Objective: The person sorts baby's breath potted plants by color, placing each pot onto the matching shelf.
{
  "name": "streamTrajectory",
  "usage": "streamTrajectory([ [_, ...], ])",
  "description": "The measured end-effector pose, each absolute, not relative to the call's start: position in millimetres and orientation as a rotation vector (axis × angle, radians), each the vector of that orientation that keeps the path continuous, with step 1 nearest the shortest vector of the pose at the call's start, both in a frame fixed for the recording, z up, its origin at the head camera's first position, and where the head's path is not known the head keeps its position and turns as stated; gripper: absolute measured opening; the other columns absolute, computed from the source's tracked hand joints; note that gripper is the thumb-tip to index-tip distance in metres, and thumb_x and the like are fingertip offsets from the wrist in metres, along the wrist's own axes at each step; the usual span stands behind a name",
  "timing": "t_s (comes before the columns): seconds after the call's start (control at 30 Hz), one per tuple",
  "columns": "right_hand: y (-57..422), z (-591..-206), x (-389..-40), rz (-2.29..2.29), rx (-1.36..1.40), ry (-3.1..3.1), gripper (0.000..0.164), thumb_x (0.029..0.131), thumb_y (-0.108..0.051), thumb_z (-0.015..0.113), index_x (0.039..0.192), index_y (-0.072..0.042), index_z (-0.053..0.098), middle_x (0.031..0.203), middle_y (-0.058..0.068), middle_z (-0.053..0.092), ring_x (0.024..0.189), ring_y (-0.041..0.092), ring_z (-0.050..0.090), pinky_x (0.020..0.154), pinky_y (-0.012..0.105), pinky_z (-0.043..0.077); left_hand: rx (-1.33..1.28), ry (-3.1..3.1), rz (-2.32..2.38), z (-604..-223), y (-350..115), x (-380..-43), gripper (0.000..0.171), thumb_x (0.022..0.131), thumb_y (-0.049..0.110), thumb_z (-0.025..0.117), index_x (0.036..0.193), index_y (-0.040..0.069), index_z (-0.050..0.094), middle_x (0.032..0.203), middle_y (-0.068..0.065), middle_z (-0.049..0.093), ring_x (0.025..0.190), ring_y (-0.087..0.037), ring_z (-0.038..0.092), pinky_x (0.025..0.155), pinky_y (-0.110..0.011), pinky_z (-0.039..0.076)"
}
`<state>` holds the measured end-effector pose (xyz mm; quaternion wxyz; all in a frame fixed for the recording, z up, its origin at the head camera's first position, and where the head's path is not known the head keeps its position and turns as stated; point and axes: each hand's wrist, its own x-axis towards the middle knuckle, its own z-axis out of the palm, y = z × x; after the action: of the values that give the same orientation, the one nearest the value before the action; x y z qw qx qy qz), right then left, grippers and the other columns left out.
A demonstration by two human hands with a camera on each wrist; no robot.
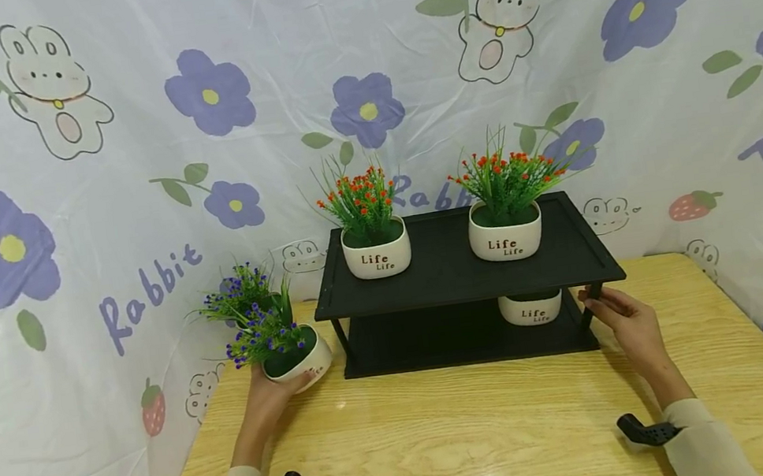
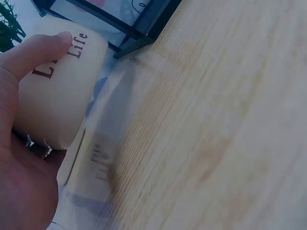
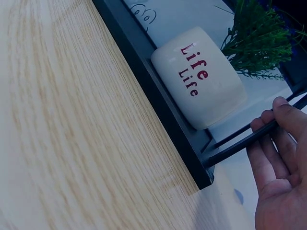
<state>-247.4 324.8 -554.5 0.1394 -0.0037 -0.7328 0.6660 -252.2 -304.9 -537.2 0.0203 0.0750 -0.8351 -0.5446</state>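
Two things were held: the left grip point(image 1: 269, 399) pinched a white pot point(image 1: 320, 353), and the right grip point(image 1: 631, 322) pinched a post point(image 3: 240, 146) of the shelf point(image 1: 439, 271), thumb on one side, fingers on the other. The left thumb point(image 2: 45, 50) lay over the pot's front, covering part of its "Life" lettering; the other fingers were mostly hidden. That pot was tilted, its mouth toward ten o'clock, with purple flowers point(image 1: 261, 336) spilling out. Whether its base touched the desk point(image 1: 412, 433) could not be told. Just beyond, between ten and eleven, were more purple flowers point(image 1: 234, 288).

With twelve at the curtain point(image 1: 300, 41), the held pot was between eight and nine o'clock from the black shelf's middle, just beside its end; the right grip was between three and four. On the upper tier two pots with red flowers stood upright, the left one point(image 1: 379, 260) at ten o'clock, the right one point(image 1: 506, 240) between one and two. On the lower tier, at four o'clock near the pinched post, stood a low pot point(image 1: 532, 311) with green sprigs point(image 3: 261, 43).
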Motion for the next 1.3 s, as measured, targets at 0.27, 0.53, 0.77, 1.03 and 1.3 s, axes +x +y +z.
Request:
streamTrajectory([
  [0.27,326.6,-555.9,-248.0,1.918,-0.005,-2.112,0.050,0.105,-0.023,0.070,0.149,0.001,0.060,0.116,-0.024,0.076,0.110,-0.011,0.070,0.091,0.003,0.051,0.165,-2.584,-1.647,-526.6,-303.2,-231.5,0.110,0.087,0.031,0.091,0.169,0.015,0.019,0.162,-0.020,0.042,0.149,-0.040,0.046,0.122,-0.057,0.039],
  [0.53,327.9,-556.5,-247.2,1.948,0.004,-2.087,0.052,0.104,-0.023,0.071,0.148,0.002,0.060,0.118,-0.021,0.077,0.109,-0.012,0.070,0.092,0.003,0.050,0.088,-2.589,-1.624,-516.1,-295.5,-220.2,0.100,0.086,0.030,0.092,0.164,0.012,0.031,0.159,-0.019,0.049,0.147,-0.039,0.049,0.122,-0.057,0.040],
  [0.77,326.5,-554.8,-245.7,1.971,0.001,-2.092,0.054,0.104,-0.024,0.072,0.149,0.003,0.059,0.119,-0.019,0.078,0.108,-0.012,0.070,0.091,0.003,0.051,0.087,-2.612,-1.608,-514.4,-283.9,-209.0,0.096,0.084,0.026,0.093,0.161,0.009,0.038,0.154,-0.020,0.056,0.141,-0.037,0.056,0.116,-0.048,0.047],
  [1.03,325.6,-552.5,-245.2,1.975,0.003,-2.093,0.054,0.104,-0.024,0.072,0.149,0.003,0.059,0.119,-0.019,0.078,0.108,-0.012,0.070,0.092,0.003,0.051,-0.031,-2.636,-1.610,-508.6,-261.9,-199.7,0.088,0.080,0.022,0.097,0.154,0.008,0.051,0.146,-0.016,0.065,0.133,-0.031,0.064,0.107,-0.038,0.053],
  [1.3,324.4,-552.4,-246.0,1.964,0.024,-2.093,0.053,0.104,-0.024,0.071,0.148,0.004,0.059,0.117,-0.022,0.077,0.108,-0.012,0.070,0.092,0.003,0.051,-0.193,-2.623,-1.639,-507.5,-233.0,-201.3,0.101,0.073,0.020,0.101,0.158,0.014,0.047,0.152,-0.012,0.061,0.139,-0.034,0.059,0.119,-0.055,0.045],
])
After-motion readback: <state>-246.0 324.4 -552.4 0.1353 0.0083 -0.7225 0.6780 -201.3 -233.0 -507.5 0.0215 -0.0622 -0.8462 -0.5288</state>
